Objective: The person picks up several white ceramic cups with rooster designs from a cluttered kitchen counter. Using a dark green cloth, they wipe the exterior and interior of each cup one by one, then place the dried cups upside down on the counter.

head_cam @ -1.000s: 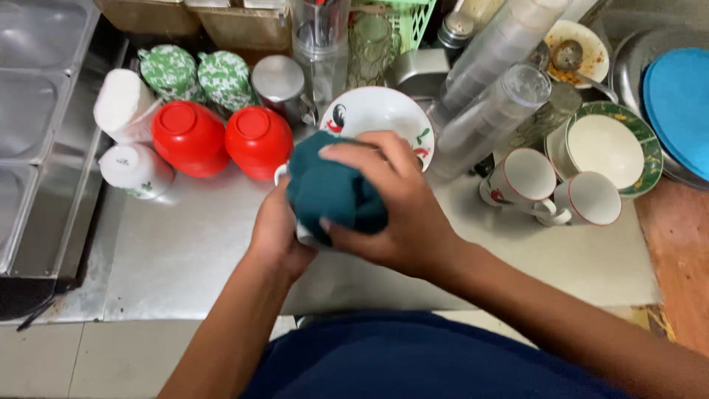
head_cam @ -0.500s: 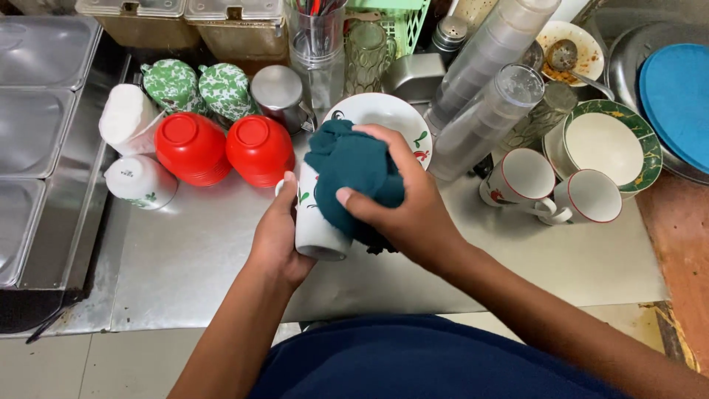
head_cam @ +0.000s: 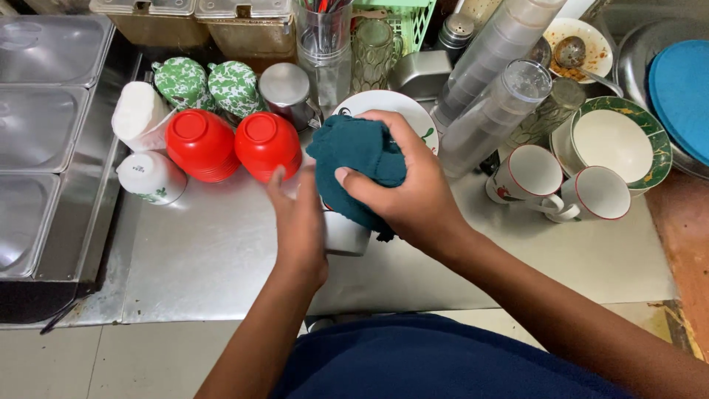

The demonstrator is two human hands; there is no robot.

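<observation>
Gripping a white mug (head_cam: 346, 235) in left hand (head_cam: 299, 225), right hand (head_cam: 413, 196) clutching teal cloth (head_cam: 354, 159) (two red bowls (head_cam: 233, 144) beside)

White mug (head_cam: 346, 235): held above the steel counter, mostly hidden, only its lower body seen. Dark teal cloth (head_cam: 354, 159): bunched and crumpled, pressed over the mug's top, draped down its side.

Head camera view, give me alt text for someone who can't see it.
A person's left hand holds a white mug over a steel counter while the right hand presses a dark teal cloth onto it. Two upturned red bowls sit to the left, two white cups to the right.
</observation>
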